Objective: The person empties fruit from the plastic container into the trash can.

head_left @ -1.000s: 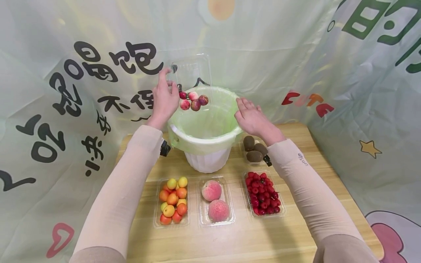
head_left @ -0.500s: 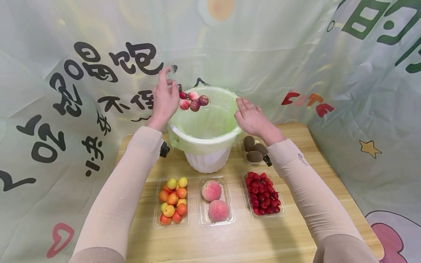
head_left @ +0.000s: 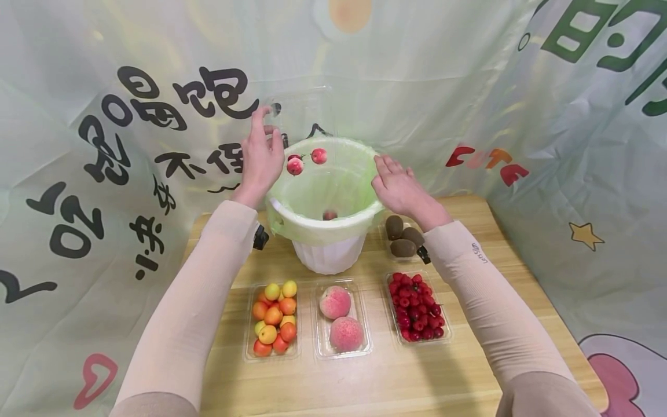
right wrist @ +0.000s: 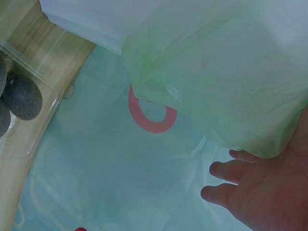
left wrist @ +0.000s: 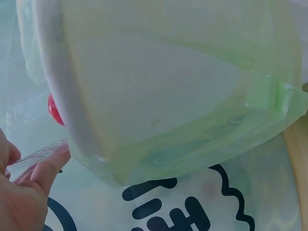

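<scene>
Your left hand (head_left: 262, 159) pinches a clear container (head_left: 307, 107) in its fingers, tilted over the green-lined white bin (head_left: 330, 255) on the counter (head_left: 344, 388) — red fruits (head_left: 294, 166) at the bin's mouth, one dark fruit (head_left: 330, 215) inside — while your right hand (head_left: 402, 186), fingers extended, touches the rim.

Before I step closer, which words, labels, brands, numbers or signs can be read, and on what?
"CUTE": backdrop
"吃饱喝饱": backdrop
"快乐不": backdrop; next character unclear
"的": backdrop; neighbouring character cut off
"LetsSlim", apparently: right sleeve; small, blurred
</scene>
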The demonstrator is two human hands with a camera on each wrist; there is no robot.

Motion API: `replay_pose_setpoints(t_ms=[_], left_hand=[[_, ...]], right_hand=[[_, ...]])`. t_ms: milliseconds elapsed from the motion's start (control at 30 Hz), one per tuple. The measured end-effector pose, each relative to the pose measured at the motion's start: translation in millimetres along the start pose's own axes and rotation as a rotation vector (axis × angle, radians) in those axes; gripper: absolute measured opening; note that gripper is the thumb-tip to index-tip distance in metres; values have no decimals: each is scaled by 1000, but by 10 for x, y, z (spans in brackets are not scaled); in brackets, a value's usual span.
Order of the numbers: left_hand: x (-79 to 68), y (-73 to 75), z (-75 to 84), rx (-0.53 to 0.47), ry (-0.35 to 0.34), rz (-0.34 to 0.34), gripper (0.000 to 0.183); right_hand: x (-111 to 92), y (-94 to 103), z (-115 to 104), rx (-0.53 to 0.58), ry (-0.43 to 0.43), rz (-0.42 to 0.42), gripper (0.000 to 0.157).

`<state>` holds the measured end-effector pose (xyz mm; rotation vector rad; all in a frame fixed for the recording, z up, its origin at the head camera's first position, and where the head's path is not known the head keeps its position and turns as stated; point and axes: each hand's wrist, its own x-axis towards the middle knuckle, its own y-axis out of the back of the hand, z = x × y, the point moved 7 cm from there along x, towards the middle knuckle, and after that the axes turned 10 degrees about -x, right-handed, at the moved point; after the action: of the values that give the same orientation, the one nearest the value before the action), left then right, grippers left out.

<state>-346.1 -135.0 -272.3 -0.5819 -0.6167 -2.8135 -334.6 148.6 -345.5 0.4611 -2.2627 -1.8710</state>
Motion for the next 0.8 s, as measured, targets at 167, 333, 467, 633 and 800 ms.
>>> replay_pose_setpoints(t_ms=[167,333,467,633,800], left_hand=[[-3,8,21,-22,-24,8,45],[-10,15,44,-28,-47,23,44],[-10,17,51,-28,-56,31,44],[-11,19,52,-31,-62,37,43],[-26,17,48,-34,-79,39,42]], right_hand=[[-4,4,-1,-2,-2,5,71],[-10,9,-12,2,-3,7,70],[-10,7,-12,5,-3,6,69],[-6,2,-4,-1,-3,-2,69],[-8,4,-6,0,-3,0,69]])
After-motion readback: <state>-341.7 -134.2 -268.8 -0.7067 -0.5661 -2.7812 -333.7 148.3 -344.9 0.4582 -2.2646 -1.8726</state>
